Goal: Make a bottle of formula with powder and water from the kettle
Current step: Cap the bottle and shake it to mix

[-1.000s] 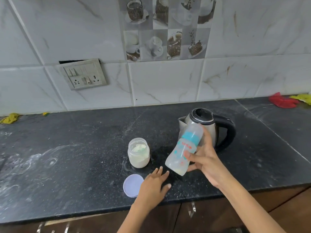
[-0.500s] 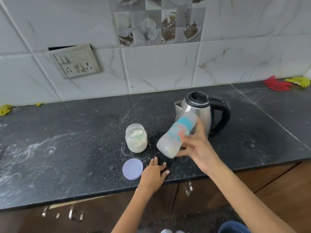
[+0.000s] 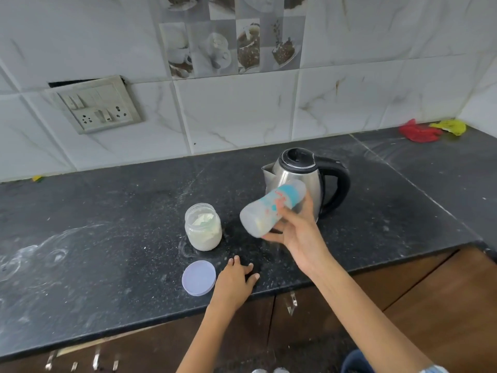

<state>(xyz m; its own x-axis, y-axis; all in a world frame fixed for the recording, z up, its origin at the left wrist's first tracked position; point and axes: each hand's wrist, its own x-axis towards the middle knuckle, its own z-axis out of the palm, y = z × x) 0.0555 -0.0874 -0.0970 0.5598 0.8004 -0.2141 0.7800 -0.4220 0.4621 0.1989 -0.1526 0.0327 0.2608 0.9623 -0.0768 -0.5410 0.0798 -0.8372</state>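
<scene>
My right hand (image 3: 298,232) grips a capped baby bottle (image 3: 269,211) with a blue collar and pale milky liquid inside. The bottle is lifted off the counter and tilted almost on its side, base toward the left, in front of the steel kettle (image 3: 295,181). The kettle stands upright with its black lid shut and its handle to the right. An open glass jar of formula powder (image 3: 203,227) stands left of the bottle. The jar's lilac lid (image 3: 199,277) lies flat nearer the counter edge. My left hand (image 3: 236,281) rests palm down beside that lid, holding nothing.
The black stone counter (image 3: 107,238) is dusted with white powder smears at the left. A switch and socket plate (image 3: 96,106) is on the tiled wall. Red and yellow cloths (image 3: 430,130) lie at the far right corner. Brown cabinet doors (image 3: 430,305) are below the edge.
The bottle in my right hand has tipped from steeply upright to almost sideways, blurred as it moves. My left hand stays flat on the counter. The camera view has shifted.
</scene>
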